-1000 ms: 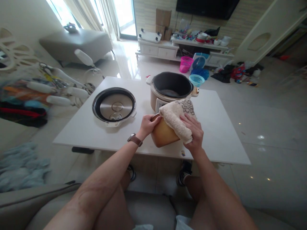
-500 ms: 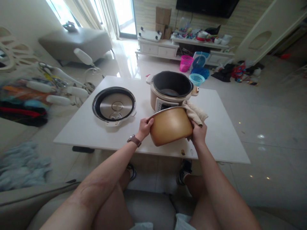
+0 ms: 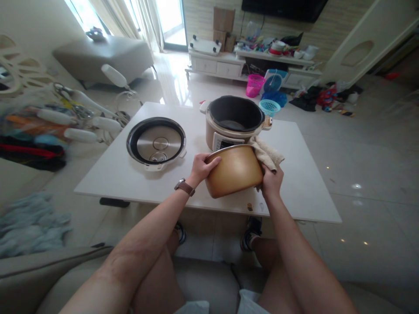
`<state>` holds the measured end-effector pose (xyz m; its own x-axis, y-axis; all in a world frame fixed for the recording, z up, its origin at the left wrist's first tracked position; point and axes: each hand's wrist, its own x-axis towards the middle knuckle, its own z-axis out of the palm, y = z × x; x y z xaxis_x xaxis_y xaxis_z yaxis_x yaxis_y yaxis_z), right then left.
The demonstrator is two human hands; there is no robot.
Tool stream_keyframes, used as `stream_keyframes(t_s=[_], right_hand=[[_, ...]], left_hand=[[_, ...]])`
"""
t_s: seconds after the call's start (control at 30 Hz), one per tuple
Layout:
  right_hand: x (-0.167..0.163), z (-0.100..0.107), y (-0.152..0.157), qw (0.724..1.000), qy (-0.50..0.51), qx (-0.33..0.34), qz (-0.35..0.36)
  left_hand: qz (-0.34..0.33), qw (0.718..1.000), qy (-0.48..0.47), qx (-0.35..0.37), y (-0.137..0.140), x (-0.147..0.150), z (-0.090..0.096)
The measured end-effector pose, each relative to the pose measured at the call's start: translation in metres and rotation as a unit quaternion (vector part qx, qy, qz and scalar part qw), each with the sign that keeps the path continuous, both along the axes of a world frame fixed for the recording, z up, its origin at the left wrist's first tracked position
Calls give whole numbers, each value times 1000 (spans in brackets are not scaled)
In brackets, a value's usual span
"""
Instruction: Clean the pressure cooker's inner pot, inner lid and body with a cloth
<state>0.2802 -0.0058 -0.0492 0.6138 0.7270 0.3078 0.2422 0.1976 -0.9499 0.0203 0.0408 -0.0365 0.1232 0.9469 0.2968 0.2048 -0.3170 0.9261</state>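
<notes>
A gold-coloured inner pot (image 3: 234, 172) is held tilted above the front of the white table, its outer side facing me. My left hand (image 3: 201, 169) grips its left side, thumb on the outer wall. My right hand (image 3: 272, 179) is closed at the pot's right side on a beige cloth (image 3: 266, 155), which drapes over the rim there; part of its fingers is hidden. Just behind the pot stands the pressure cooker body (image 3: 214, 135), uncovered, with a dark interior. To the left its round lid (image 3: 160, 144) lies with the metal inside facing up.
The white table (image 3: 301, 183) carries a small brown item (image 3: 249, 206) near its front edge. Exercise equipment with white padded bars (image 3: 113, 76) stands left of the table. Beyond are a pink basket (image 3: 254, 85), a light-blue basket (image 3: 269, 107) and a cluttered TV cabinet (image 3: 218, 66).
My left hand has shifted up along the pot's side, its thumb now reaching further over the outer wall. The pot and the right hand with the cloth stay nearly in place.
</notes>
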Motion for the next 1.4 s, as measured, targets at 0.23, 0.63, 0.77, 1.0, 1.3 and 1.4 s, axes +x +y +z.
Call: stream_keyframes(t_s=[0.23, 0.63, 0.77, 1.0, 1.3, 1.4], right_hand=[[-26, 37, -36, 894, -400, 133, 151], [-18, 29, -27, 942, -300, 109, 103], [-10, 13, -12, 984, -160, 71, 40], [1, -2, 6, 999, 38, 1, 13], [6, -9, 7, 998, 57, -15, 7], [1, -2, 4, 999, 43, -14, 5]], left_hand=[[3, 1000, 9, 8, 3, 2, -3], [9, 1000, -18, 4, 0, 1, -10], [26, 999, -48, 2, 1, -3, -27], [55, 995, -80, -9, 4, -9, -55], [-23, 1000, 2, -11, 8, -8, -7], [-22, 1000, 18, -11, 6, -4, 3]])
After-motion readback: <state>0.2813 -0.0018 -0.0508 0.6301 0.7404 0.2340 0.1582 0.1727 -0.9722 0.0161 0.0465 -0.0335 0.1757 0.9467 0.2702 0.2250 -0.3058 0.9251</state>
